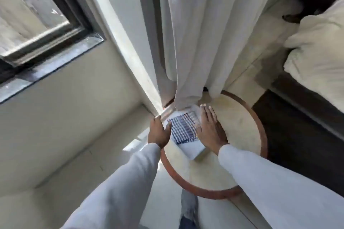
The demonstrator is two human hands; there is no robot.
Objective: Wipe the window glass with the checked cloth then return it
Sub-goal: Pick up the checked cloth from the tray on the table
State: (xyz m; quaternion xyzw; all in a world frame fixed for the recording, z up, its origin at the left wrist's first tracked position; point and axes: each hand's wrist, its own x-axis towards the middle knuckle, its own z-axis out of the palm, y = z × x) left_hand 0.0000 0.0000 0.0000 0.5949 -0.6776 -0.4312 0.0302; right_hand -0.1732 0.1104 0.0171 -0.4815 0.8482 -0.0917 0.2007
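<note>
The checked cloth [183,129], blue and white, lies folded flat on a white box [195,151] on the round table [240,135]. My left hand [159,133] rests at the cloth's left edge, its thumb touching the fabric. My right hand [209,128] lies flat with fingers straight along the cloth's right edge. Neither hand grips the cloth. The window glass [24,16] sits in a dark frame at the upper left, well away from both hands.
A pale curtain [195,33] hangs down to the table's far edge, just above the cloth. A bed with a white duvet [316,57] stands at the right. The table has a reddish wooden rim [262,132]. A dark sill [55,65] runs below the window.
</note>
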